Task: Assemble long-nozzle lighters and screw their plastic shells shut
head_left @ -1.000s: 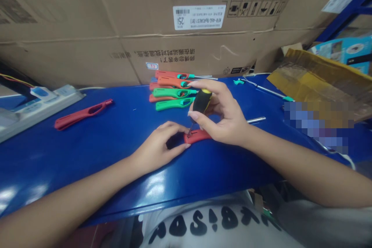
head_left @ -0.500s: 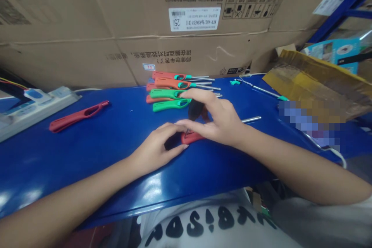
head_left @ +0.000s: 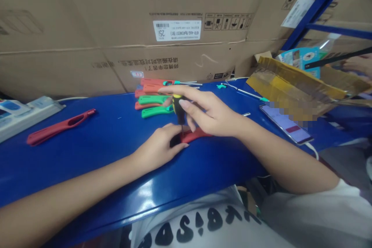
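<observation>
My right hand (head_left: 207,112) grips a black and yellow screwdriver (head_left: 179,113), held upright with its shaft pointing down at a red lighter (head_left: 196,135). That lighter lies on the blue table, its metal tube showing beyond my right wrist. My left hand (head_left: 161,143) holds the lighter's left end between thumb and fingers. Behind my hands lies a group of red, orange and green lighters (head_left: 152,100), partly covered by my right hand. Where the screwdriver tip meets the lighter is too small to make out.
A red handle shell (head_left: 61,127) lies at the left beside a white power strip (head_left: 35,114). Cardboard boxes (head_left: 116,62) stand along the back. At the right are a phone (head_left: 286,124) with a cable, a yellow-taped carton (head_left: 293,79) and a metal tube with green parts (head_left: 250,93).
The screwdriver now stands upright, its yellow part and shaft visible, and my right hand's fingers have shifted around it. The view has turned, uncovering the phone.
</observation>
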`<action>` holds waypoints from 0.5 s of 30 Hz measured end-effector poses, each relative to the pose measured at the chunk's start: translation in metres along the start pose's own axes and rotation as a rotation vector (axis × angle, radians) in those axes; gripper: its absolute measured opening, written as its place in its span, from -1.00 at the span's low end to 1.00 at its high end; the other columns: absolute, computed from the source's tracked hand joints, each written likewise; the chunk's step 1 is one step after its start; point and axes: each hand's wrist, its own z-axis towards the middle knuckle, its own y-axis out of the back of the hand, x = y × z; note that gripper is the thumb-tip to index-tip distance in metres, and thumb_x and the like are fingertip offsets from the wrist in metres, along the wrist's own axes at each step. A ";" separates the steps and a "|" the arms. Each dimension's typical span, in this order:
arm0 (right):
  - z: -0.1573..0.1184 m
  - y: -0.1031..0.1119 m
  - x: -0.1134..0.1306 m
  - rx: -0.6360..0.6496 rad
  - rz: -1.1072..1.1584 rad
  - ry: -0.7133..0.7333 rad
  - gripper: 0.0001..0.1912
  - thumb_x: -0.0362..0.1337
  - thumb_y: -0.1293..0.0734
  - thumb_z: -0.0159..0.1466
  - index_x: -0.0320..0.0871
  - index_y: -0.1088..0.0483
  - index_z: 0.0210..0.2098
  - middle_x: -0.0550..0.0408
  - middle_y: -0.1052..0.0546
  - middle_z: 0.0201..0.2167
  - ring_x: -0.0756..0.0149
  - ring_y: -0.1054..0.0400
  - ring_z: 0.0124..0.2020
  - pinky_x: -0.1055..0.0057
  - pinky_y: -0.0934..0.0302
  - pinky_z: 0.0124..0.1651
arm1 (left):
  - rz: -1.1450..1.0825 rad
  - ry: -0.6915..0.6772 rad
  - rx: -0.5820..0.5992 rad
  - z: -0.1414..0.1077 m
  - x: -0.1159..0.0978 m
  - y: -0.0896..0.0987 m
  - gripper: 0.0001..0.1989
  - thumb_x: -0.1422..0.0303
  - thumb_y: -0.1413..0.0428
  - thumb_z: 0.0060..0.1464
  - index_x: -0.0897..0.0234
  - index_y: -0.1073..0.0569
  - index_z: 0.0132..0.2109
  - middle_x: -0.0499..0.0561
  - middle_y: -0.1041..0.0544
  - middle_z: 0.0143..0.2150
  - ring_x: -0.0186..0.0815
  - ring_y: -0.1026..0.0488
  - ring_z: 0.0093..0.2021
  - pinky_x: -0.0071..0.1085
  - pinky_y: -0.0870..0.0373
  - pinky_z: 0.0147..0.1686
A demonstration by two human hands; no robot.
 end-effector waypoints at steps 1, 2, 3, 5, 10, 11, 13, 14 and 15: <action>0.000 0.002 -0.002 -0.002 0.012 0.010 -0.65 -0.21 -0.11 0.50 -0.06 -0.38 0.17 0.10 -0.58 0.03 0.35 -0.48 0.05 0.37 -0.37 0.11 | -0.002 0.003 0.001 0.003 0.000 -0.002 -0.68 0.38 -0.21 0.19 0.19 -0.51 0.09 0.06 -0.61 -0.01 -0.11 -0.56 -0.07 -0.20 -0.49 -0.06; -0.001 0.004 -0.005 -0.030 -0.007 0.032 -0.68 -0.15 -0.19 0.47 -0.07 -0.42 0.13 0.09 -0.59 0.01 0.33 -0.50 0.02 0.37 -0.38 0.09 | -0.008 -0.004 -0.007 0.005 0.000 -0.004 -0.68 0.37 -0.21 0.20 0.20 -0.51 0.09 0.08 -0.61 0.00 -0.10 -0.55 -0.04 -0.18 -0.48 -0.03; -0.003 0.005 -0.009 -0.072 -0.049 0.059 -0.67 -0.10 -0.28 0.42 -0.09 -0.45 0.08 0.07 -0.61 -0.03 0.31 -0.51 -0.03 0.36 -0.39 0.07 | -0.014 -0.020 -0.019 0.007 0.001 -0.006 -0.69 0.36 -0.20 0.21 0.20 -0.50 0.10 0.08 -0.61 0.02 -0.09 -0.54 -0.01 -0.16 -0.47 0.01; -0.005 0.006 -0.014 -0.136 -0.141 0.083 -0.63 -0.04 -0.36 0.35 -0.12 -0.48 0.03 0.02 -0.63 -0.08 0.26 -0.52 -0.07 0.34 -0.40 0.04 | -0.030 -0.059 -0.045 0.008 0.002 -0.009 -0.70 0.35 -0.19 0.23 0.20 -0.49 0.10 0.07 -0.60 0.05 -0.10 -0.51 0.04 -0.14 -0.43 0.08; -0.008 0.007 -0.018 -0.053 0.071 -0.044 -0.63 -0.21 -0.09 0.51 -0.09 -0.36 0.19 0.03 -0.54 0.10 0.42 -0.52 -0.24 0.40 -0.44 -0.14 | -0.052 -0.079 -0.031 0.007 0.003 -0.012 -0.70 0.34 -0.18 0.25 0.19 -0.47 0.12 0.05 -0.60 0.01 -0.15 -0.49 -0.01 -0.19 -0.43 0.04; -0.008 0.007 -0.018 -0.064 0.099 -0.047 -0.66 -0.19 -0.14 0.49 -0.09 -0.38 0.17 0.04 -0.55 0.05 0.44 -0.50 -0.33 0.41 -0.44 -0.20 | -0.051 -0.082 -0.026 0.007 0.003 -0.012 -0.69 0.34 -0.18 0.25 0.20 -0.46 0.12 0.05 -0.59 0.01 -0.15 -0.49 -0.01 -0.18 -0.43 0.03; -0.008 0.008 -0.019 -0.145 0.032 -0.007 -0.69 -0.10 -0.34 0.38 -0.11 -0.47 0.03 0.07 -0.60 -0.11 0.41 -0.47 -0.39 0.39 -0.43 -0.22 | -0.049 -0.090 -0.023 0.007 0.003 -0.011 -0.69 0.34 -0.17 0.26 0.21 -0.45 0.13 0.07 -0.59 0.02 -0.15 -0.48 0.00 -0.17 -0.43 0.04; -0.008 0.008 -0.020 -0.198 -0.028 0.029 -0.70 -0.08 -0.40 0.32 -0.11 -0.50 -0.05 0.07 -0.60 -0.19 0.36 -0.47 -0.35 0.37 -0.43 -0.19 | -0.050 -0.094 -0.022 0.007 0.003 -0.011 -0.69 0.34 -0.17 0.26 0.21 -0.45 0.13 0.07 -0.58 0.03 -0.15 -0.48 0.01 -0.16 -0.42 0.05; -0.008 0.007 -0.021 -0.236 -0.074 0.055 -0.72 -0.08 -0.42 0.30 -0.12 -0.51 -0.11 0.06 -0.60 -0.23 0.31 -0.48 -0.29 0.34 -0.43 -0.15 | -0.054 -0.098 -0.022 0.007 0.003 -0.011 -0.69 0.34 -0.17 0.26 0.22 -0.45 0.13 0.08 -0.58 0.04 -0.15 -0.48 0.01 -0.16 -0.42 0.07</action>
